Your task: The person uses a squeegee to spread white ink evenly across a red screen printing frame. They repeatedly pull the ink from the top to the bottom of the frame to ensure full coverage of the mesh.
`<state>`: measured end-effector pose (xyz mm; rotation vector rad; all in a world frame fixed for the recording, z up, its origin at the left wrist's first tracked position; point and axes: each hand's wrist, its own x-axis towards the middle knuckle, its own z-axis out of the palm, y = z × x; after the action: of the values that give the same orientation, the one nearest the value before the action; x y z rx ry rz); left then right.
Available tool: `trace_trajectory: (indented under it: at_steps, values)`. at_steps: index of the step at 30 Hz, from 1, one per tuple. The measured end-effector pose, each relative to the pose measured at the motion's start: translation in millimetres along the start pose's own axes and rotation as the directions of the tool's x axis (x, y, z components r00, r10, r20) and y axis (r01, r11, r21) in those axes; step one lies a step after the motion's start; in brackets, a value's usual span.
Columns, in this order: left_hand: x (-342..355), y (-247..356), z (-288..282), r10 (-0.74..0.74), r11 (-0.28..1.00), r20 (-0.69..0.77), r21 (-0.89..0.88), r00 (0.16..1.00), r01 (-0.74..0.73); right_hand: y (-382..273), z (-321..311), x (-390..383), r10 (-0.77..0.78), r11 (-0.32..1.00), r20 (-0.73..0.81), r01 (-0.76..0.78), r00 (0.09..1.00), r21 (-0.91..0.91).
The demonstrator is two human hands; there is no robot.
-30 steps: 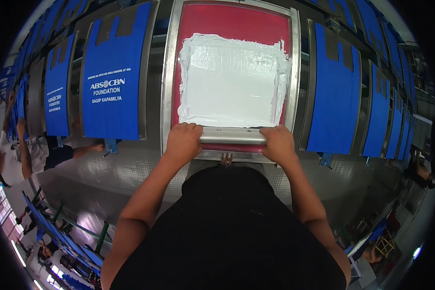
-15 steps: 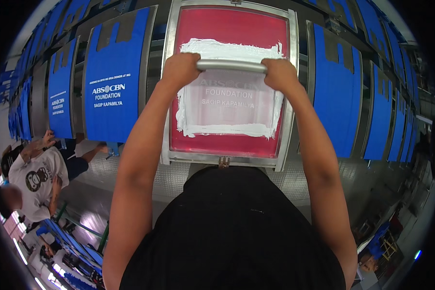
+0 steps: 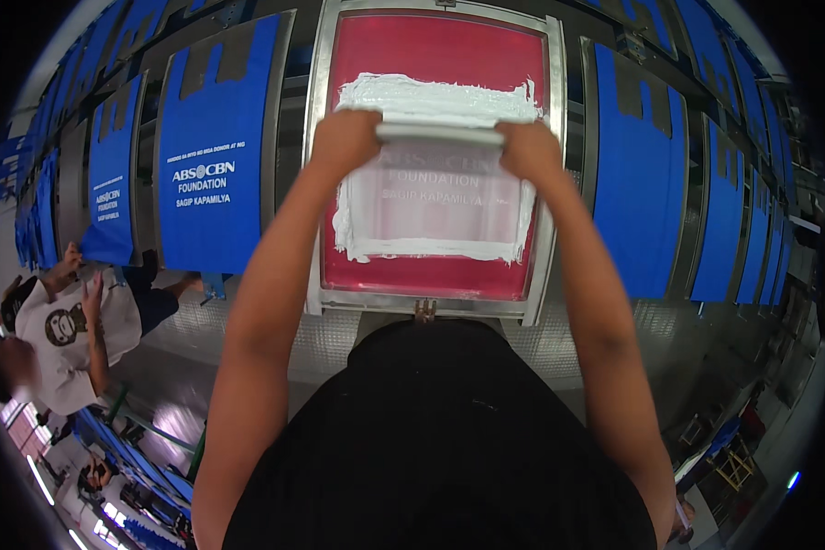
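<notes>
Both of my hands grip a squeegee (image 3: 440, 135) with a pale bar-like handle, held crosswise over a printing screen. My left hand (image 3: 346, 145) is closed around its left end, and my right hand (image 3: 530, 151) around its right end. Beneath it, the screen's red border (image 3: 440, 41) surrounds a paler middle where white lettering shows through. Thick white ink (image 3: 431, 247) lies in a rough rectangle around that middle, with more of it beyond the squeegee. A silver metal frame (image 3: 315, 220) encloses the screen. The squeegee's lower edge is hidden beneath its handle.
To the left, blue fabric pieces (image 3: 215, 115) with white print lie on boards. More blue pieces (image 3: 642, 174), with no print visible, lie to the right. At far left, a person in a white shirt (image 3: 78, 330) handles one piece. A hinge-like clasp (image 3: 425, 310) sits on the frame's near edge.
My hands and the squeegee have come slightly toward me over the screen. At left, the person has raised the near end of a printed blue fabric piece.
</notes>
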<state>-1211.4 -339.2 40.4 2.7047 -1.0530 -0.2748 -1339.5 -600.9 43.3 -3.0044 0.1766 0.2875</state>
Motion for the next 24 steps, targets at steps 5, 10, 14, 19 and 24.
trace_trajectory:
  at_steps: [5,10,14,19,24]
  values:
    - [-63,7,-9,-0.056,0.997,0.126,-0.047,0.990,0.062,-35,-29,-61,0.039,0.998,0.275,-0.048,0.961,0.028]
    - [-192,38,51,0.139,0.980,-0.128,-0.125,0.982,-0.155,-69,26,-178,0.001,0.992,0.162,-0.021,0.987,0.123]
    - [-88,12,35,0.025,0.999,0.035,-0.042,0.999,-0.024,-29,41,-92,-0.010,1.000,0.037,0.009,0.999,0.019]
    - [25,-5,-12,0.023,0.999,0.101,0.041,0.995,-0.027,5,-23,14,0.037,0.998,0.094,-0.041,0.995,0.048]
    - [-114,24,-8,-0.063,0.997,0.264,-0.030,0.962,0.074,-45,-14,-117,-0.025,0.999,0.136,0.018,0.990,0.051]
